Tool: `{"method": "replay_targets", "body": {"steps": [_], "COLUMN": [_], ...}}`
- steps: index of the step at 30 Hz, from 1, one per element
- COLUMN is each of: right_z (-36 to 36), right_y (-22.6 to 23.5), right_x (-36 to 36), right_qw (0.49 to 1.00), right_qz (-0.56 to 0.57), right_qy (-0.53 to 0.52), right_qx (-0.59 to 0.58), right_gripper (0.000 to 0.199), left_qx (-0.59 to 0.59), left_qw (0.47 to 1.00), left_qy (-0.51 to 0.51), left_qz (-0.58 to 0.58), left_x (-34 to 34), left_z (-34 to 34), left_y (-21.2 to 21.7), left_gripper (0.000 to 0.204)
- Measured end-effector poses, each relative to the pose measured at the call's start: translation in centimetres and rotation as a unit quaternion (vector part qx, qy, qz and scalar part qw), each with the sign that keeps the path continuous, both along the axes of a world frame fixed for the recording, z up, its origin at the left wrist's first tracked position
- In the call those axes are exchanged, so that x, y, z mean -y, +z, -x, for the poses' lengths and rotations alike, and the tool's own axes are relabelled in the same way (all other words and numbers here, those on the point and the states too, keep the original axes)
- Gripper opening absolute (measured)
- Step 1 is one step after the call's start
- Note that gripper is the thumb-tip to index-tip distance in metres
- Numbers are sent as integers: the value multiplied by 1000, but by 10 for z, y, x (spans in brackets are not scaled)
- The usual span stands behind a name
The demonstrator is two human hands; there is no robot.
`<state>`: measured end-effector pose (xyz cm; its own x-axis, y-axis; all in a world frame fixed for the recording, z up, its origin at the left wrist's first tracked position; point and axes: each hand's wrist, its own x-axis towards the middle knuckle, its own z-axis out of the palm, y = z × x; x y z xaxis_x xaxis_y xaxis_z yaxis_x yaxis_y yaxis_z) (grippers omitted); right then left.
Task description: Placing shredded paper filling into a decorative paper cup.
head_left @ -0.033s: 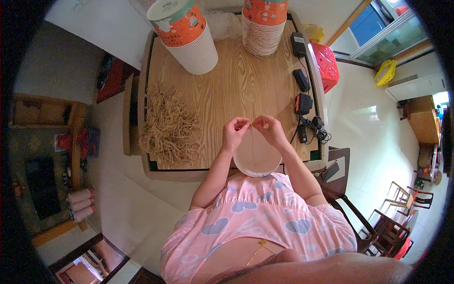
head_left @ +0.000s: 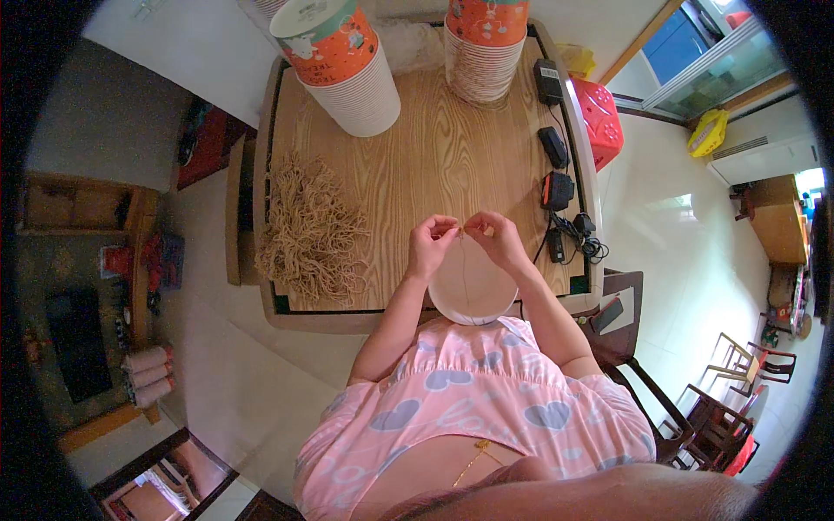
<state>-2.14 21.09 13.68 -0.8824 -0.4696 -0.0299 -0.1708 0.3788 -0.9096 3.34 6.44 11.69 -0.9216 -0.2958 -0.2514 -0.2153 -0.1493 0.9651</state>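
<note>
My left hand (head_left: 432,243) and my right hand (head_left: 495,236) meet above a white paper bowl (head_left: 473,295) at the near edge of the wooden table (head_left: 434,165). Both hands pinch a thin tan string (head_left: 464,265). It hangs down from the fingertips across the bowl's inside. The fingertips of the two hands almost touch. A loose pile of the same tan strings (head_left: 308,230) lies on the table to the left of my left hand.
Two tall stacks of paper bowls, orange-topped, stand at the table's far side (head_left: 347,78) (head_left: 486,48). Black power adapters and cables (head_left: 558,189) lie along the right edge. A red plastic stool (head_left: 599,122) and a dark chair (head_left: 625,326) stand to the right.
</note>
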Motion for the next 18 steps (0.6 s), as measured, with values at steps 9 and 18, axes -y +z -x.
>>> {"method": "replay_targets", "body": {"steps": [9,18], "right_z": [1,0], "right_y": [7,7], "right_x": [0,1], "right_qw": [999,996], "right_qz": [-3,-55], "right_qy": [16,11], "right_qx": [-41,-73], "right_gripper": [9,6], "left_qx": [-1,-12], "left_qw": [1000,1000], "left_qy": [5,4], "left_qz": [-14,-28], "left_x": [1,1], "left_z": [0,0], "left_y": [-6,-8], "left_gripper": [7,5]}}
